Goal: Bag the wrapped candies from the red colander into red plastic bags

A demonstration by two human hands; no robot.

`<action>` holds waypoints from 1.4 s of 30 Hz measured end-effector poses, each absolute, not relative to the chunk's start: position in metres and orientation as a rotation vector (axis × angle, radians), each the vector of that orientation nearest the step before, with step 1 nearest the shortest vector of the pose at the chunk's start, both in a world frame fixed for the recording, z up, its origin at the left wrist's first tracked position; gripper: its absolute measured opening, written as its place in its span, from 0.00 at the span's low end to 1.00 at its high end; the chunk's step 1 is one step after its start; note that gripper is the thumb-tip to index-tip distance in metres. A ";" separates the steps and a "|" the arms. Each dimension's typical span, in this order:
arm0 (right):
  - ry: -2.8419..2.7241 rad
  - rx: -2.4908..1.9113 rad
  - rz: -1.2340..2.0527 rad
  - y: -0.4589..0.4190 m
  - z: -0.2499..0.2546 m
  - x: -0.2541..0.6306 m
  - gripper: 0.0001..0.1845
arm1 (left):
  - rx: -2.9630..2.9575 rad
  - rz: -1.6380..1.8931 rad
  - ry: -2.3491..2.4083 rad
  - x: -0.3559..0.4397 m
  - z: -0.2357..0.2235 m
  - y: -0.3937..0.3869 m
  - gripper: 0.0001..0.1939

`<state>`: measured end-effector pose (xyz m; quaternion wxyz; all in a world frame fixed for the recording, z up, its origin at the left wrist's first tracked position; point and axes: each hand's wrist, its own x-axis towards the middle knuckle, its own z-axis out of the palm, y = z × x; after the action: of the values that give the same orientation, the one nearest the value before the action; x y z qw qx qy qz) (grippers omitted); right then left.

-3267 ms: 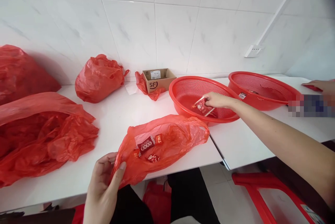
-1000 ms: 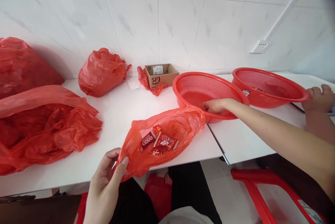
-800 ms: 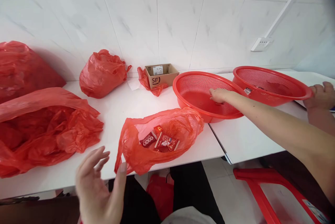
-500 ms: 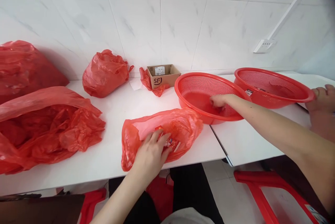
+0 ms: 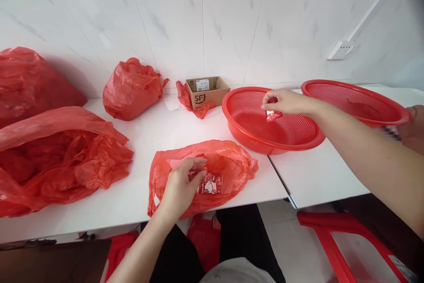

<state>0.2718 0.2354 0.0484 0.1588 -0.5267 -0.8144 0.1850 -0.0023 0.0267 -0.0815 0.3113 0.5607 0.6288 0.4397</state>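
Observation:
My left hand [image 5: 183, 183] is inside an open red plastic bag [image 5: 238, 155], its fingers curled and its thumb over the edge of a red packet [image 5: 211, 184] with white cartoon print. How firmly it grips is partly hidden by the fingers. Another red edge shows just above the fingertips. Raised over the near red mesh basket [image 5: 245, 137], my right hand [image 5: 281, 101] pinches a small shiny red foil packet [image 5: 273, 116] that hangs below the fingers. The basket's visible floor is plain red.
A second red basket [image 5: 351, 113] stands at the right, with another person's hand [image 5: 416, 124] by its rim. An SF cardboard box [image 5: 212, 96] sits against the wall. Several red bags, including a tied one [image 5: 132, 91] and an opened one [image 5: 99, 159], lie leftward. Red stools are below.
My right hand has risen from the near basket with a foil packet in it. My left fingers have drawn together, and the printed packet in the bag now lies face up.

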 end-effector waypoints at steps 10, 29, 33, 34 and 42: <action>-2.356 -0.691 1.360 0.078 0.047 0.183 0.06 | 1.461 1.062 1.607 0.006 -0.088 0.033 0.06; -2.440 -1.014 0.977 0.124 -0.040 0.171 0.17 | 1.260 1.237 1.530 -0.025 -0.079 0.024 0.17; -2.536 -0.945 0.840 0.117 -0.043 0.169 0.12 | 1.073 1.315 1.386 -0.026 -0.078 0.022 0.20; -2.568 -0.909 0.808 0.115 -0.043 0.170 0.11 | 0.967 1.348 1.324 -0.026 -0.077 0.022 0.20; -3.063 -0.702 0.381 0.111 -0.054 0.181 0.18 | 0.424 1.402 0.943 -0.025 -0.060 0.015 0.14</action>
<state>0.1806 0.1109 -0.0536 -0.0120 -0.2217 -0.9676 0.1202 -0.0251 0.0148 -0.0604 0.6441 0.1860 0.4140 0.6158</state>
